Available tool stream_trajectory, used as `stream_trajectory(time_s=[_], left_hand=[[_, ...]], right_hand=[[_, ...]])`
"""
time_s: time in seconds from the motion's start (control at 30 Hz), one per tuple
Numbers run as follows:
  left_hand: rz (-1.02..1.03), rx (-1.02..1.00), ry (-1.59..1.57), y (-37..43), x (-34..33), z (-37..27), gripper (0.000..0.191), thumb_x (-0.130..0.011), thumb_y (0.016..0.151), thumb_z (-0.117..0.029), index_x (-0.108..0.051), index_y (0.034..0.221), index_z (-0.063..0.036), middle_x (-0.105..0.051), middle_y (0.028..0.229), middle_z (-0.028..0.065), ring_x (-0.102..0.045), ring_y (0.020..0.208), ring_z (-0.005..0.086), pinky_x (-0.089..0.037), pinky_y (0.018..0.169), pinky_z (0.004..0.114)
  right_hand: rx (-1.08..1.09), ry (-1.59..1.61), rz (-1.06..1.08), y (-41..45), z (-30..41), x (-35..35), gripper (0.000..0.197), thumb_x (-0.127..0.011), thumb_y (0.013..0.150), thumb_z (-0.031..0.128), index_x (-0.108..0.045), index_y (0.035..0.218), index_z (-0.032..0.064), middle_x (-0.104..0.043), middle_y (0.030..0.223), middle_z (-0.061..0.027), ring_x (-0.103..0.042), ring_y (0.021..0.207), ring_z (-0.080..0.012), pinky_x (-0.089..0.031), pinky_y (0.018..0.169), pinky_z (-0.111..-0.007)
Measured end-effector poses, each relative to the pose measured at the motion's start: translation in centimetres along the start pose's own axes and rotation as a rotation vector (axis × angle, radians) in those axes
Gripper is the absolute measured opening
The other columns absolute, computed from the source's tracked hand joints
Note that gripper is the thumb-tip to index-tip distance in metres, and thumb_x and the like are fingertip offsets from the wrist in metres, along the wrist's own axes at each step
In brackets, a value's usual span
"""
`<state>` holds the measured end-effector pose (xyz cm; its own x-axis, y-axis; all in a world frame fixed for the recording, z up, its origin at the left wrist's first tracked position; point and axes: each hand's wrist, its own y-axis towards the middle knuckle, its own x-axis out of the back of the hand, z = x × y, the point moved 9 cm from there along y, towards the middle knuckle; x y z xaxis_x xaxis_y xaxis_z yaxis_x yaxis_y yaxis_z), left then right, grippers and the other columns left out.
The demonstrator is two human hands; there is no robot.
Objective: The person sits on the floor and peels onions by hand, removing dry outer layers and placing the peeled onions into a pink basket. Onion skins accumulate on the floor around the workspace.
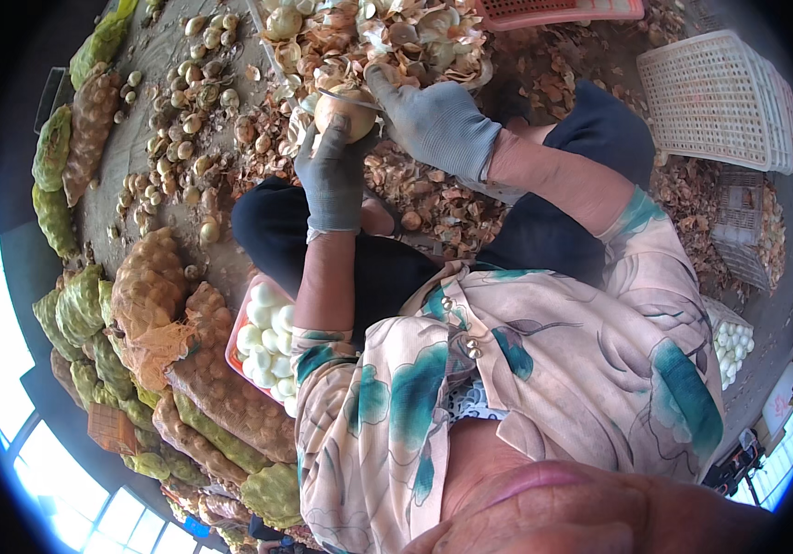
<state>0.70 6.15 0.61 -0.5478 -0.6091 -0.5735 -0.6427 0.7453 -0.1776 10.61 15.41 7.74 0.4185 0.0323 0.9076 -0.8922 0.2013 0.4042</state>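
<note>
My left hand (331, 176), in a grey knit glove, grips a whole yellow onion (342, 123) from below, thumb on its near side. My right hand (431, 124), gloved alike, is shut on a knife whose thin blade (351, 99) lies across the upper part of the onion. The knife's handle is hidden within my right fingers. Just beyond both hands lies a heap of dry onion skins and peels (396, 34). More loose brown skins (431, 201) cover the ground between my knees.
A pink-rimmed crate of peeled white onions (265, 339) sits by my left hip. Loose unpeeled onions (182, 131) and filled mesh sacks (151, 291) spread over the left floor. White stacked plastic baskets (704, 104) stand to the right; a red crate (563, 12) is ahead.
</note>
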Motion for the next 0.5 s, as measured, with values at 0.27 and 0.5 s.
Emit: stream_trajectory(time_s=[0.27, 0.5], left_hand=[[-0.004, -0.055, 0.071, -0.2, -0.4, -0.9, 0.051, -0.061, 0.101, -0.021, -0.047, 0.138, 0.0117, -0.057, 0.133, 0.0206, -0.06, 0.122, 0.034, -0.056, 0.099, 0.052], [0.033, -0.023, -0.022, -0.6, -0.6, -0.3, 0.053, -0.063, 0.099, -0.02, -0.047, 0.137, 0.0127, -0.056, 0.135, 0.0212, -0.058, 0.125, 0.0347, -0.054, 0.102, 0.051]], right_hand=[[-0.008, -0.108, 0.074, 0.7, 0.8, -0.7, 0.055, -0.059, 0.086, 0.015, -0.055, 0.134, -0.0111, -0.066, 0.064, -0.0078, -0.064, 0.05, -0.0196, -0.046, 0.042, -0.037], [0.016, -0.128, 0.012, -0.5, 0.9, -0.7, 0.055, -0.058, 0.085, 0.014, -0.056, 0.133, -0.0118, -0.063, 0.061, -0.0072, -0.063, 0.048, -0.0184, -0.044, 0.041, -0.036]])
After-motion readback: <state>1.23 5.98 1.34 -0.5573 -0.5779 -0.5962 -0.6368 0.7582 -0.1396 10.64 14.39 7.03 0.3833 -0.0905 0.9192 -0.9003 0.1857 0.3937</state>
